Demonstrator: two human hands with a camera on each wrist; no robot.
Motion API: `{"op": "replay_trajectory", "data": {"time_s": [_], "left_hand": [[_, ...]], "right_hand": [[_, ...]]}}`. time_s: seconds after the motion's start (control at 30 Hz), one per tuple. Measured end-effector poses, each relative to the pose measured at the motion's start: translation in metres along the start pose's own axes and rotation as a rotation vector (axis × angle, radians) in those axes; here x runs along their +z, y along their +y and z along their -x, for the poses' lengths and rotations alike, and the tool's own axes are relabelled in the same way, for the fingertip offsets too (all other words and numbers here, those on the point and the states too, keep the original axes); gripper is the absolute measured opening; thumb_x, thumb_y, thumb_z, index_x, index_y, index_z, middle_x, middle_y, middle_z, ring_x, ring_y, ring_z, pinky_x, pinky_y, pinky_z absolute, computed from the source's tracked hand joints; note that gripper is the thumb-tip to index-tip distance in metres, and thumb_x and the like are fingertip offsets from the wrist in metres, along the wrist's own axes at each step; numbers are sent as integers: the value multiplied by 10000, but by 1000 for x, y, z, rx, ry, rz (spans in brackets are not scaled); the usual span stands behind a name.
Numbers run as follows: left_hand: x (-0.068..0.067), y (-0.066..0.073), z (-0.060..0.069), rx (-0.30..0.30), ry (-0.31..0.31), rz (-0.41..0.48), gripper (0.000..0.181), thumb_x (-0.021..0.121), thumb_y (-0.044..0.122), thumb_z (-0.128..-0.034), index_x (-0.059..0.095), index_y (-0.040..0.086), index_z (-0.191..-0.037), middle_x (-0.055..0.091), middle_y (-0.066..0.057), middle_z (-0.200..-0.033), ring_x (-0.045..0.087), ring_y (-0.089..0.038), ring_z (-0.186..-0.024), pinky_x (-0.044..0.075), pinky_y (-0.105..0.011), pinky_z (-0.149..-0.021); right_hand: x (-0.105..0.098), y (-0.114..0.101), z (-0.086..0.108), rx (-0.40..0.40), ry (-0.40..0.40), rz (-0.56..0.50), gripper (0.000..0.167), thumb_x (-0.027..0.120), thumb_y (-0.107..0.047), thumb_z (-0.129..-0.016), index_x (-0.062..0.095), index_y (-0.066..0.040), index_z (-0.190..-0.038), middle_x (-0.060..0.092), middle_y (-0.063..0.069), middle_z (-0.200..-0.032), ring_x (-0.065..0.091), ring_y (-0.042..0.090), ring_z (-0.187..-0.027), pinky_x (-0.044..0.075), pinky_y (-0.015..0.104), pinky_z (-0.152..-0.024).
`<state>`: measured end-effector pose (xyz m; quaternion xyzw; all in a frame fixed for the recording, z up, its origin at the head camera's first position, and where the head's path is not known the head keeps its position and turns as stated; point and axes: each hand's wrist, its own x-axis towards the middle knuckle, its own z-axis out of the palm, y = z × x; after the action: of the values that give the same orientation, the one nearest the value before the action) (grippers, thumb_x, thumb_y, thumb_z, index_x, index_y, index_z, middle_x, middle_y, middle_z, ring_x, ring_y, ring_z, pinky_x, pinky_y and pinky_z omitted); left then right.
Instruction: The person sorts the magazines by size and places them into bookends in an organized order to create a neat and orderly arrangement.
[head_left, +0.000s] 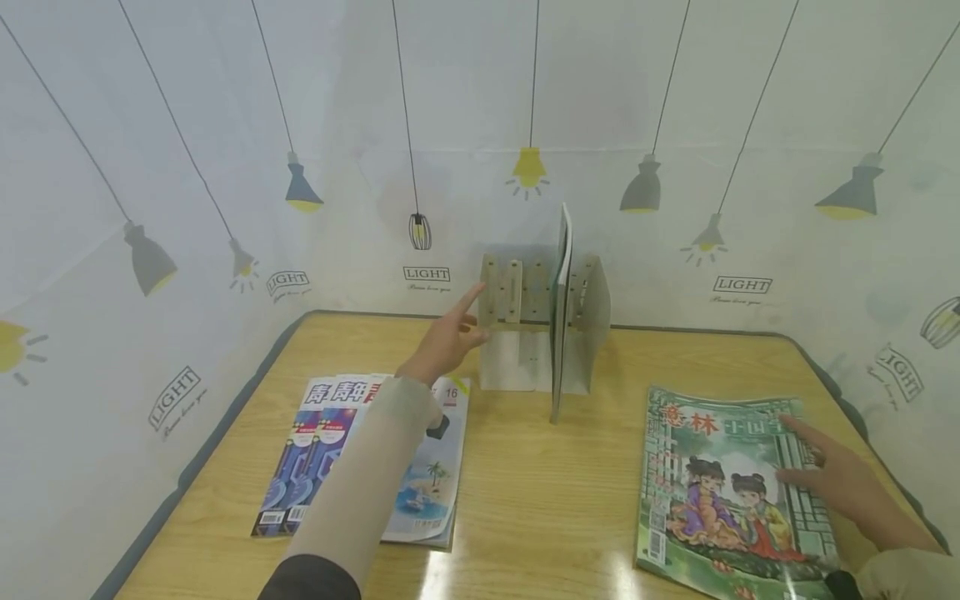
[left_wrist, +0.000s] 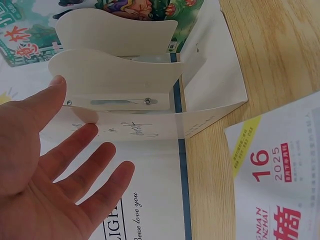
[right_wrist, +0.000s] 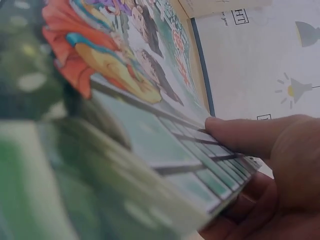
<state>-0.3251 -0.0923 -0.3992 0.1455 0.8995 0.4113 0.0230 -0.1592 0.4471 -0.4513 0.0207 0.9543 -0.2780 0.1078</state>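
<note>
Two hands were in view: the left hand [head_left: 447, 340], fingers extended and spread, held nothing at the left side of the white rack [head_left: 513, 360] (contact indeterminable), and the right hand [head_left: 843, 482] gripped the edge of the green magazine [head_left: 720, 500] between thumb and fingers at the right of the wood-grain table [head_left: 551, 500]. One upright magazine [head_left: 559, 325] stood in the rack; overlapping magazines [head_left: 431, 467] lay left of it, and lamp-printed sheeting [head_left: 600, 67] bordered the table.

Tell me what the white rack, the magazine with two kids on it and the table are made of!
White rack: maybe painted metal, fairly matte; thin panels and a screw. Plastic is possible.
Magazine: paper, seemingly glossy; the printed cover catches light.
Table: wood or wood-look coating, shiny; grain lines and bright reflections show.
</note>
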Motion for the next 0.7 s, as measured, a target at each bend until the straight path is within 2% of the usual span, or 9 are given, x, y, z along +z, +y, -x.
{"op": "replay_trajectory", "data": {"time_s": [0.17,0.27,0.37,0.5,0.7], "left_hand": [[0,0,0,-2,-6,1,816,653,327,-934,109,565,-1493,533,-161,-1363,537,-325,-1195,512,-531,-885],[0,0,0,-1,-12,3,820,648,307,-941,98,575,-1487,527,-165,-1368,531,-328,-1201,505,-535,-895],[0,0,-1,0,-13,4,828,644,280,-948,89,589,-1479,523,-171,-1371,524,-340,-1211,499,-540,-902],[-1,0,0,-1,-3,8,828,649,270,-945,102,595,-1474,531,-169,-1364,529,-343,-1202,500,-545,-897],[1,-1,0,-15,8,6,815,655,331,-931,106,625,-1456,556,-109,-1339,553,-297,-1166,518,-523,-877]], "right_hand": [[-1,-7,2,-47,-42,10,861,702,-402,-872,286,50,-1476,248,455,-1400,386,663,-1125,455,679,-757],[0,-10,1,-37,-78,-22,851,720,-372,-858,305,55,-1467,240,465,-1394,388,646,-1133,483,629,-775],[1,-12,0,-37,-85,-36,865,717,-380,-858,289,38,-1482,230,461,-1403,349,645,-1172,439,680,-830],[1,-15,0,-59,-53,-28,871,684,-435,-875,264,-13,-1511,238,442,-1419,290,671,-1194,330,771,-859],[-2,-28,4,-103,41,63,849,664,-456,-891,259,-57,-1522,297,425,-1403,384,661,-1136,367,763,-810]]}}
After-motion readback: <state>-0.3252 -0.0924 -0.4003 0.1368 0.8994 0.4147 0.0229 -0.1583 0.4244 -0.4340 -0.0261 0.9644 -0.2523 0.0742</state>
